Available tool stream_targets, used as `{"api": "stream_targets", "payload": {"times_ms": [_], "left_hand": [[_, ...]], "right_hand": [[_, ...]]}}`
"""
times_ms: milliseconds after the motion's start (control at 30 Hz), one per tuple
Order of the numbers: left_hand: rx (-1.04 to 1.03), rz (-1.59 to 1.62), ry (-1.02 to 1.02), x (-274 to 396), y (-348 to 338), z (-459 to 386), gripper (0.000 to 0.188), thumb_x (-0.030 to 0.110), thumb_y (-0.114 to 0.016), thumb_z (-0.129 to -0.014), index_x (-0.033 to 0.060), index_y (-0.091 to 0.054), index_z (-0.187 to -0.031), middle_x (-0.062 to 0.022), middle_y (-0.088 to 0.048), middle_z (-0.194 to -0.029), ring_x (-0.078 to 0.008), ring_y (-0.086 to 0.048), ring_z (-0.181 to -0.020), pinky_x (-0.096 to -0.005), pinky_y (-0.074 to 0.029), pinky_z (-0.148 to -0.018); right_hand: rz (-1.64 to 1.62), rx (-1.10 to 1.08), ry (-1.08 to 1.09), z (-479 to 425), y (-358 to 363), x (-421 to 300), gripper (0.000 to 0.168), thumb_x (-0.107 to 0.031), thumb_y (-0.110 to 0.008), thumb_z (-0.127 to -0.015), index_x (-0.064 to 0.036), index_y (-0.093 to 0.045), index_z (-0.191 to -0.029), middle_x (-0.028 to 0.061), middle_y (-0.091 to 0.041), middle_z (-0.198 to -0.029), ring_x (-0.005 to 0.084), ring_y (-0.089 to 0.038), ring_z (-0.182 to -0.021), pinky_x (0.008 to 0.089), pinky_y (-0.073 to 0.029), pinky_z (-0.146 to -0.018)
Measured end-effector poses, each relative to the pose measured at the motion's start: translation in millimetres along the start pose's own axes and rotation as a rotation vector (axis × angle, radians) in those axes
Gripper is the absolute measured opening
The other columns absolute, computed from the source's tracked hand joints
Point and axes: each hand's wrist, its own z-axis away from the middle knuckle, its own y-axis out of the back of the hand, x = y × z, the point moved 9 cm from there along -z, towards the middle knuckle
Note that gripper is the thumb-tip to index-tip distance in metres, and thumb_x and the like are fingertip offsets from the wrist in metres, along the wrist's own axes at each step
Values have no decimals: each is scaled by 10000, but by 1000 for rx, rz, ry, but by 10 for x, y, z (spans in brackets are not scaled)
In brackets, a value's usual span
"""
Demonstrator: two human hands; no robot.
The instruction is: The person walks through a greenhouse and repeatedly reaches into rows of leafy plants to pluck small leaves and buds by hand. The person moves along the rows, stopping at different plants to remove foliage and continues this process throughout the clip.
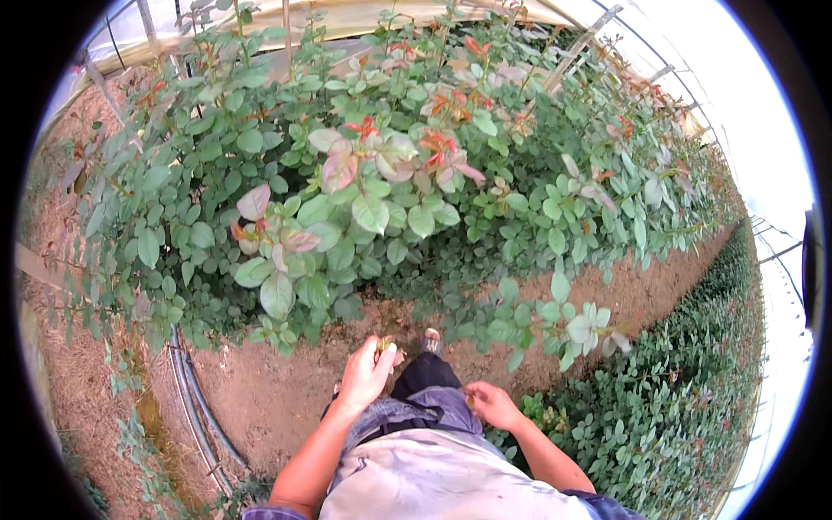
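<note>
My left hand (367, 377) is raised in front of my waist, thumb and fingers closed on small plant pieces (386, 346), greenish and reddish; their exact shape is too small to tell. Beside my right thigh, my right hand (495, 404) has curled fingers with a small brownish-green plant bit (470, 402) at the tips. Just beyond both hands stands a tall rose bush (370, 211) with green leaves and red young shoots (442, 146). A leafy rose stem (552, 322) leans out over the path to the right of my foot.
I stand on a bare soil path (227, 396) between plant rows. Another row of rose plants (656, 403) runs along the right. Dark hoses (205, 416) lie at the left. Wooden stakes (578, 49) rise among the bushes, under plastic greenhouse sheeting (728, 84).
</note>
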Motion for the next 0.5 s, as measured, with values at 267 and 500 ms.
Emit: {"api": "stream_targets", "payload": {"times_ms": [267,500], "left_hand": [[-46,-280,193,-899,326,381,228,148,-723,-881,79,-658,-1087,-180,-709,-869,-337,-710,-806,-437,-545,-725],[133,-65,290,-1109,499,543,353,13,-701,-853,78,-710,-1199,-105,-773,-1085,-240,-740,-990,-355,-562,-910]], "right_hand": [[263,-113,245,-759,-405,-1136,355,-219,-670,-970,-23,-633,-1264,127,-752,-1006,248,-727,-956,397,-571,-867],[377,-137,520,-1222,-486,-1684,325,-217,-695,-940,-42,-648,-1210,178,-669,-1119,339,-678,-1047,437,-542,-930]]}}
